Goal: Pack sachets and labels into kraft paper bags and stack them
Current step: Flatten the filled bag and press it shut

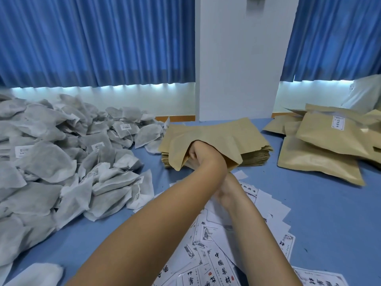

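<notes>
An empty kraft paper bag (206, 133) is lifted over the stack of flat kraft bags (255, 156) at the table's middle. My left hand (201, 154) is at the bag's mouth, its curled fingers gripping the paper, which drapes over it. My right hand (225, 193) lies just below and behind my left wrist; its fingers are hidden, so its hold is unclear. A big pile of grey sachets (61, 157) covers the left of the table. Printed white labels (218, 261) lie scattered under my forearms.
Filled kraft bags (329, 145) are piled at the right, one showing a label. The table top is blue (319, 213). A white pillar (237, 58) and blue curtains (92, 38) stand behind it. A white plastic bag (365, 93) sits at the far right.
</notes>
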Demonstrator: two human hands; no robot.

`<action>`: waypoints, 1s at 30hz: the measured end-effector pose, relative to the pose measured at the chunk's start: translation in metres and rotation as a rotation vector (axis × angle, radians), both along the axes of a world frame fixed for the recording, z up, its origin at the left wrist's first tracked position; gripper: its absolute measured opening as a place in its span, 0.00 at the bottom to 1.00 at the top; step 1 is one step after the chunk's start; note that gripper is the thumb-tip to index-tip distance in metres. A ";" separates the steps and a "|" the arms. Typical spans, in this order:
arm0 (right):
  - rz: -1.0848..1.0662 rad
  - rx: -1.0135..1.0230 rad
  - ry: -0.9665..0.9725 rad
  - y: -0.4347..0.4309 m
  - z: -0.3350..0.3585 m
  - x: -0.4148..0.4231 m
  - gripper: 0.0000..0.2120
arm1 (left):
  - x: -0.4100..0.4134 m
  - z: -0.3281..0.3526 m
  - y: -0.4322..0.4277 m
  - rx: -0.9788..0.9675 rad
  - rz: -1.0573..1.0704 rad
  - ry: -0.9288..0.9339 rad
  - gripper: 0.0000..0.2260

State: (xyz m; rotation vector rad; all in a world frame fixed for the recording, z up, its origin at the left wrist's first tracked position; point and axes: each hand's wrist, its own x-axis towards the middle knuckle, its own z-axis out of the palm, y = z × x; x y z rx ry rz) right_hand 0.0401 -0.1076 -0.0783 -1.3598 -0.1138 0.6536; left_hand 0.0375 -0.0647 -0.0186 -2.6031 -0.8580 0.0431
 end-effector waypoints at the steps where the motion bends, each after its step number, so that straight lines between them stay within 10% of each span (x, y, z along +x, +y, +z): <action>1: -0.013 -0.013 -0.003 0.000 0.001 0.001 0.11 | 0.000 0.001 0.002 0.019 -0.006 -0.026 0.10; 14: -0.158 0.006 0.009 -0.007 -0.001 -0.002 0.14 | -0.016 -0.018 -0.008 0.004 -0.200 0.032 0.14; 20: -0.216 0.109 0.133 -0.006 0.005 0.000 0.10 | -0.012 -0.003 0.001 -0.291 -0.176 0.185 0.22; 30: -0.179 0.017 0.026 -0.001 0.006 -0.008 0.15 | 0.008 -0.023 0.023 -0.225 -0.121 -0.081 0.14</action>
